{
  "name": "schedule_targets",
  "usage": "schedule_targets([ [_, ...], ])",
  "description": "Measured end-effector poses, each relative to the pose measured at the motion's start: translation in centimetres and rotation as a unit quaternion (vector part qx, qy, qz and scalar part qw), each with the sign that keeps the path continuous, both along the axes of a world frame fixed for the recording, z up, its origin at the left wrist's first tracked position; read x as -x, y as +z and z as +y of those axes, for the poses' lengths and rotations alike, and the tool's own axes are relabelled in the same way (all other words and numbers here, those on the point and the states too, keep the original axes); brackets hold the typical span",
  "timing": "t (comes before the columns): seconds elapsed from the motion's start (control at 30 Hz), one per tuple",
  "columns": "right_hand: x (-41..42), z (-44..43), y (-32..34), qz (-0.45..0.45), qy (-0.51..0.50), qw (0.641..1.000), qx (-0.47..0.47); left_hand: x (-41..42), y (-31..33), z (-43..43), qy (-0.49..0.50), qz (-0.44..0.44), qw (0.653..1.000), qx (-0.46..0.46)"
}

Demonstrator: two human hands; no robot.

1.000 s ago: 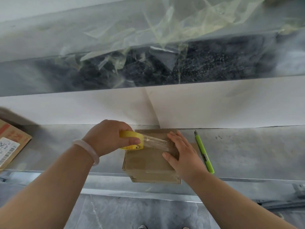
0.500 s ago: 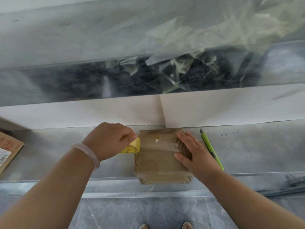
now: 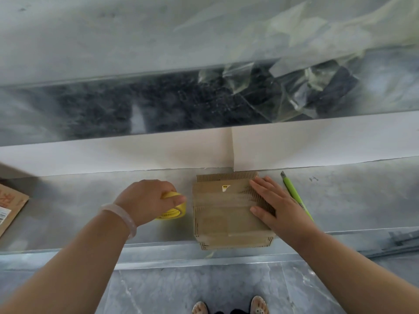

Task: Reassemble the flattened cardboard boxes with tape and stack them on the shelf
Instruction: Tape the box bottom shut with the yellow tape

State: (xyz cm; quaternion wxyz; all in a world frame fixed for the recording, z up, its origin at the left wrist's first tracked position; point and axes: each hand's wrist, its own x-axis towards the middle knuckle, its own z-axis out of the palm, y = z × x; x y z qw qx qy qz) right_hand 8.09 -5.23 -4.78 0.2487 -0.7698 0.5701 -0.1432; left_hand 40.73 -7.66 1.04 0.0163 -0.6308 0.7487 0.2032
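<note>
Grey metal shelving fills the view, and its lower shelf [image 3: 340,200] serves as the working surface, with white paper sheets [image 3: 317,141] standing along its back edge and crumpled clear plastic film [image 3: 294,71] on the level above. Between the hands sits a small cardboard box [image 3: 226,214] with comb-like serrated edges, its front overhanging the shelf lip slightly. A strip of clear tape [image 3: 220,200] runs across the box top toward the left hand. The right hand [image 3: 278,207] lies flat and open on the right part of the box top, fingers spread, pressing down. The left hand [image 3: 147,200], with a pale bracelet [image 3: 122,218] on its wrist, is curled closed around a yellow tape roll [image 3: 173,207] just beside the box's left side, resting on the shelf. Just beyond the right hand lies a green utility knife [image 3: 294,196], blade end pointing toward the paper. Well out past the left hand, a flattened cardboard box [image 3: 11,207] with a printed label shows at the frame edge. Below, on the tiled floor [image 3: 181,291], the tips of two shoes [image 3: 258,304] are visible.
</note>
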Motion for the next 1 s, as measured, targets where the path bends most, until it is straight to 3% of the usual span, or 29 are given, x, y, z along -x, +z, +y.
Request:
schedule_targets([
  [0.43, -0.1, -0.1, -0.6, 0.055, -0.023, 0.998, 0.023, 0.1, -1.7, 0.0, 0.0, -0.017, 0.999, -0.029],
  [0.53, -0.4, 0.1, -0.4, 0.095, -0.03, 0.99, 0.1, 0.5, -1.8, -0.1, -0.005, -0.043, 0.999, -0.027],
  [0.67, -1.2, 0.7, -0.1, 0.091, 0.046, 0.966, 0.237, 1.2, -1.8, -0.4, -0.024, -0.101, 0.994, -0.021],
  [0.87, -2.6, 2.2, 1.5, 0.209, 0.042, 0.972, 0.097, 2.1, -2.0, -0.6, -0.046, -0.137, 0.989, -0.005],
  [1.0, -6.0, 4.1, 2.1, 0.219, -0.007, 0.975, 0.022, 2.4, -2.0, -0.5, -0.058, -0.15, 0.987, 0.012],
])
